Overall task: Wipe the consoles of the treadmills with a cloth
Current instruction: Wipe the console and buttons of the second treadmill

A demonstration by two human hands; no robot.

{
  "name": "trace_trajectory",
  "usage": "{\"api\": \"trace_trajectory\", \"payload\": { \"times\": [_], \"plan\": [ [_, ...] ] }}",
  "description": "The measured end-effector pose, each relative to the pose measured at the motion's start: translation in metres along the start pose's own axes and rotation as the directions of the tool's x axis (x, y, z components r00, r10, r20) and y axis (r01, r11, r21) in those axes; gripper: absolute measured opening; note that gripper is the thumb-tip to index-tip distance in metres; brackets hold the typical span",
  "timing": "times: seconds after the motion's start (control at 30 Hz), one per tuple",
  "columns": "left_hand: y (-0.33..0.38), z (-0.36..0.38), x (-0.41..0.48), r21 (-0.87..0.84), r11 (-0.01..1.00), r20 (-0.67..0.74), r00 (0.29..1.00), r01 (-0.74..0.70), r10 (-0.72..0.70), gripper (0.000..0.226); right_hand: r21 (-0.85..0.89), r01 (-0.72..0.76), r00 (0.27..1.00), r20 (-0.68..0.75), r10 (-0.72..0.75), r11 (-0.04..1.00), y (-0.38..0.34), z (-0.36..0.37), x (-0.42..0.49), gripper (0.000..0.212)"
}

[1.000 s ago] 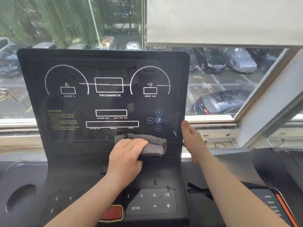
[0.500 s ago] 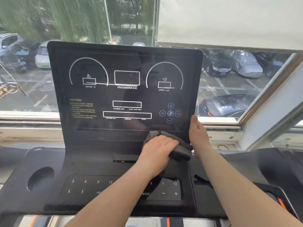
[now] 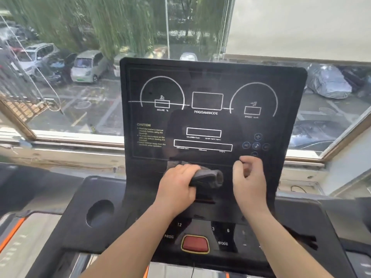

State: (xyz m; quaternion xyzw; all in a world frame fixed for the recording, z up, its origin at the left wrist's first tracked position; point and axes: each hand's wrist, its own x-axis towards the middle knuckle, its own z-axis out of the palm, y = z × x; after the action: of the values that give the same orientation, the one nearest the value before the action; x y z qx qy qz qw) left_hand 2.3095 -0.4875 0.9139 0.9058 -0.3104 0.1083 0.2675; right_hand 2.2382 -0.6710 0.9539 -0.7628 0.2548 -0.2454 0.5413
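A window (image 3: 84,77) is located behind the equipment, partly covered at upper right by a lowered roller blind (image 3: 301,27). Parked cars (image 3: 88,66) and willow trees (image 3: 120,23) are seen outside. A covered car (image 3: 327,81) is visible at right.

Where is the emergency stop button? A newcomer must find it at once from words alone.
Start at the treadmill's black console screen before the window, then drop to the flat button panel beneath it, below the left hand holding the grey cloth. The stop button sits there between the PROG and MODE labels. It is the only red, gold-rimmed control; its neighbours are flat white markings.
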Motion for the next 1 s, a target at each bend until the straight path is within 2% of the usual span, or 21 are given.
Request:
{"api": "trace_trajectory", "payload": {
  "times": [0.1,0.2,0.33,0.47,0.6,0.7,0.77,0.83,0.9,0.97,1.0],
  "plan": [
    [-0.035,-0.025,-0.009,-0.013,0.998,0.016,0.998,0.057,-0.056,0.053,0.033,-0.024,0.99,0.142,0.019,0.999,-0.009,0.041,-0.016,0.013],
    [-0.07,-0.044,-0.019,-0.029,0.995,0.018,0.996,0.092,-0.092,0.051,0.073,-0.15,0.964,0.232,0.13,0.986,-0.016,0.064,-0.03,0.016],
    [-0.103,-0.044,-0.034,-0.045,0.996,-0.052,0.995,0.078,-0.08,0.052,0.081,-0.252,0.945,0.234,0.227,0.964,-0.018,0.071,-0.042,0.015],
    [-0.074,-0.024,-0.029,-0.054,0.989,-0.156,0.977,0.14,-0.147,0.052,0.117,-0.311,0.942,0.167,0.29,0.943,-0.021,0.07,-0.047,0.016],
    [-0.043,-0.012,-0.017,-0.047,0.994,-0.058,0.994,-0.094,0.091,0.054,0.108,-0.315,0.947,0.093,0.306,0.943,-0.025,0.077,-0.048,0.018],
    [-0.049,-0.023,-0.007,-0.024,0.98,0.037,0.98,-0.196,0.197,0.055,0.113,-0.338,0.941,0.043,0.335,0.934,-0.028,0.082,-0.047,0.016],
    [-0.068,-0.036,-0.013,0.046,0.97,0.075,0.969,-0.238,0.235,0.056,0.121,-0.36,0.933,0.077,0.352,0.925,-0.033,0.087,-0.048,0.016],
    [-0.103,-0.052,-0.026,0.087,0.981,0.04,0.985,-0.173,0.17,0.058,0.122,-0.371,0.924,0.15,0.353,0.92,-0.041,0.092,-0.049,0.016],
    [-0.136,-0.069,-0.041,0.08,0.996,-0.033,0.998,-0.048,0.051,0.057,0.107,-0.377,0.913,0.208,0.35,0.92,-0.048,0.096,-0.05,0.016],
    [-0.146,-0.082,-0.045,-0.044,0.987,-0.136,0.977,0.157,-0.162,0.052,0.115,-0.39,0.904,0.236,0.357,0.913,-0.053,0.098,-0.05,0.015],
    [-0.138,-0.089,-0.039,-0.21,0.93,-0.186,0.922,0.3,-0.34,0.048,0.122,-0.395,0.902,0.241,0.359,0.911,-0.055,0.099,-0.049,0.015]
  ]
}}
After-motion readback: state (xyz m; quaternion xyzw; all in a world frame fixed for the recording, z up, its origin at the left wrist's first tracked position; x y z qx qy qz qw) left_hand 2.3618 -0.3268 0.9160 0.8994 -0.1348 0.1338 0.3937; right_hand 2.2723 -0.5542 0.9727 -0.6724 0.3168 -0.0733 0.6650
